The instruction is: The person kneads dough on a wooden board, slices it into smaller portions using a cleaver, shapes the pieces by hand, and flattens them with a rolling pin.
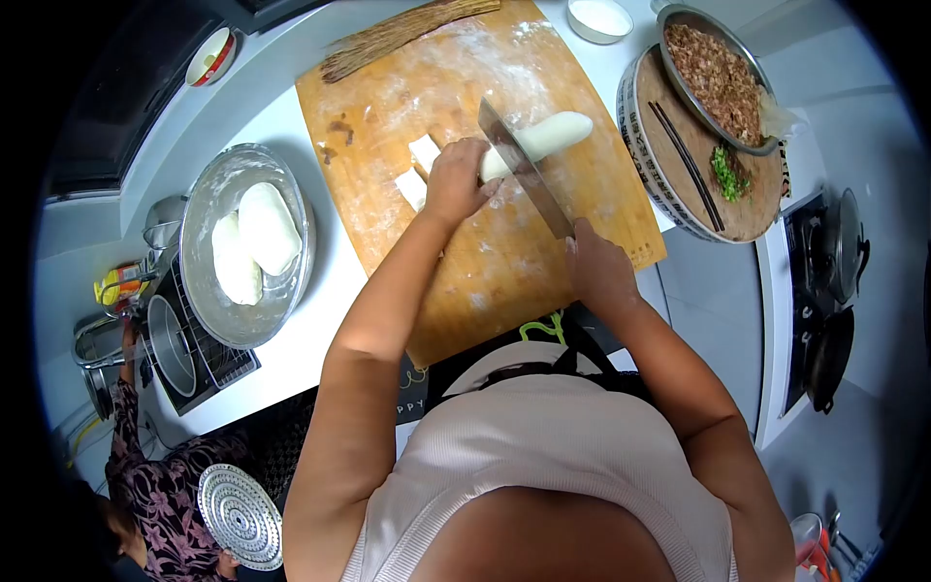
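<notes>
A thick white dough roll (555,136) lies across the floured wooden board (465,267). My left hand (458,179) grips the roll's left end, fingers curled over it. In my right hand (599,264) is the handle of a cleaver (527,170); its blade crosses the roll just right of my left hand. Cut dough pieces (411,187) lie beside my left hand, partly hidden by it. I cannot tell how deep the blade sits in the dough.
Left of the board stands a metal bowl (303,242) with two dough lumps (257,242). A round board (669,179) at right bears chopsticks (687,165), chopped greens (727,173) and a meat filling bowl (718,82). Another person (165,495) holds a perforated steamer plate (240,516) at lower left.
</notes>
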